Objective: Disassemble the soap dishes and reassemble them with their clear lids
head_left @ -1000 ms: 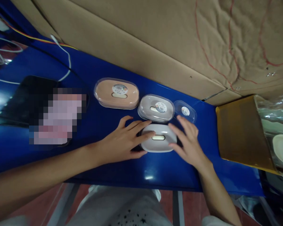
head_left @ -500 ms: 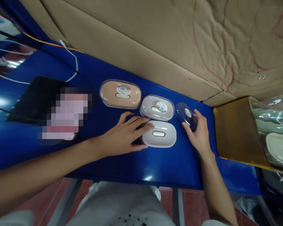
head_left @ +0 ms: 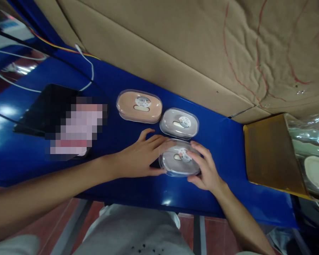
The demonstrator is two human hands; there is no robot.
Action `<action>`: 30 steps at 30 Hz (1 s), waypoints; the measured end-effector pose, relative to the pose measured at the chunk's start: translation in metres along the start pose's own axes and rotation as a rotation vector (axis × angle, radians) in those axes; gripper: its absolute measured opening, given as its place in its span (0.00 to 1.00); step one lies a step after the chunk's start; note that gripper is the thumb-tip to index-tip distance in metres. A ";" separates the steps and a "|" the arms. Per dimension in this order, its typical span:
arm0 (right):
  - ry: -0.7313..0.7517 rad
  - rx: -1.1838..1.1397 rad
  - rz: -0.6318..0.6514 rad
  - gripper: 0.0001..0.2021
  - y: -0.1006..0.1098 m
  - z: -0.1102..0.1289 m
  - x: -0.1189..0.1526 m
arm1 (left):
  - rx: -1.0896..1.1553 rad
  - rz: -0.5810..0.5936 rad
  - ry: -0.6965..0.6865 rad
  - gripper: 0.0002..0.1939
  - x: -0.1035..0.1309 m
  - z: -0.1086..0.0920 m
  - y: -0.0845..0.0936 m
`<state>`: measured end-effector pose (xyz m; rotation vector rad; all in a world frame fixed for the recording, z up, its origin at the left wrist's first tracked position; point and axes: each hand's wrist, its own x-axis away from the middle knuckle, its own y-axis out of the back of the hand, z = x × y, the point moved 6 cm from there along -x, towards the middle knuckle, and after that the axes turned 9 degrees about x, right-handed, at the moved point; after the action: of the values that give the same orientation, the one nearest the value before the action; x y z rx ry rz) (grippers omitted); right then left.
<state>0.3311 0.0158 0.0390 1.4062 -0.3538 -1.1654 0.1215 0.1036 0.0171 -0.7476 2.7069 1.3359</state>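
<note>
Lid sticker print (head_left: pixel 184 155) illegibly small

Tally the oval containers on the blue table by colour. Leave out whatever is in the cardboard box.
Peach: 1 (left container)
Pale grey: 2 (far container, near container)
Total: 3

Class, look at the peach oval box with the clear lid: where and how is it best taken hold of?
Probably the lower body at mid-length, from above, fingers and thumb on opposite long sides. The peach oval box lies flat and is narrower that way; its right end sits close to the lidded gray oval box, leaving little finger room there.
</note>
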 end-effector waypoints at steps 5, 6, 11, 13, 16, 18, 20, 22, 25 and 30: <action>0.011 0.006 0.023 0.39 -0.007 -0.004 -0.002 | -0.050 -0.008 0.014 0.42 -0.001 0.001 0.004; 0.003 0.014 0.021 0.39 -0.005 -0.005 -0.002 | -0.064 -0.012 0.012 0.41 -0.001 0.001 0.004; -0.046 0.060 0.015 0.39 0.003 -0.013 -0.001 | -0.101 -0.031 0.028 0.38 0.001 0.005 0.008; -0.046 0.054 0.014 0.40 0.004 -0.015 -0.001 | -0.096 -0.033 0.036 0.38 0.001 0.007 0.008; -0.039 0.044 0.016 0.40 0.004 -0.016 -0.001 | -0.072 -0.048 0.040 0.38 0.002 0.009 0.010; -0.051 0.047 0.023 0.39 0.002 -0.017 -0.001 | -0.058 -0.060 0.054 0.37 0.002 0.012 0.011; -0.061 0.050 0.025 0.39 0.001 -0.017 -0.002 | -0.048 -0.063 0.063 0.38 0.002 0.014 0.011; -0.062 0.052 0.020 0.39 0.002 -0.017 -0.002 | -0.040 -0.065 0.058 0.39 0.002 0.014 0.011; -0.057 0.051 0.013 0.39 0.004 -0.016 -0.002 | -0.041 -0.060 0.043 0.43 0.002 0.014 0.010; -0.055 0.029 -0.004 0.40 0.006 -0.017 -0.001 | -0.043 -0.050 0.035 0.51 0.002 0.013 0.010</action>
<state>0.3462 0.0247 0.0411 1.4022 -0.4082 -1.2084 0.1135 0.1176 0.0162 -0.8441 2.6742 1.3875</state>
